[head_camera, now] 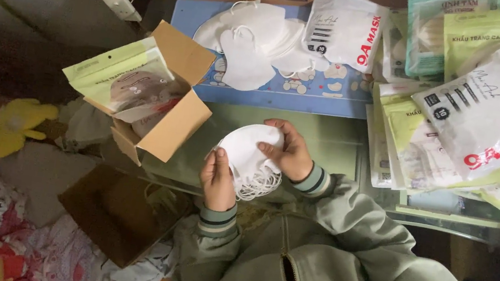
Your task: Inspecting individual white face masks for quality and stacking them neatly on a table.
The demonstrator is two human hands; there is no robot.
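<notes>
While both hands clamp on a stack of white face masks (247, 153) just above the lap, the left hand (217, 181) grips its lower edge w/ ear loops dangling, and the right hand (289, 153) curls over the top-right rim. Open cardboard box (166, 121) w/ a green pouch sits just left; more loose masks (256, 39) lie on the blue mat (331, 99) beyond, sealed packs (488, 119) piled at right.

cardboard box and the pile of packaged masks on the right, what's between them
In the head view, between the open cardboard box and the packaged masks sit both hands, left hand and right hand, gripping a stack of white masks over the green tabletop.
</notes>
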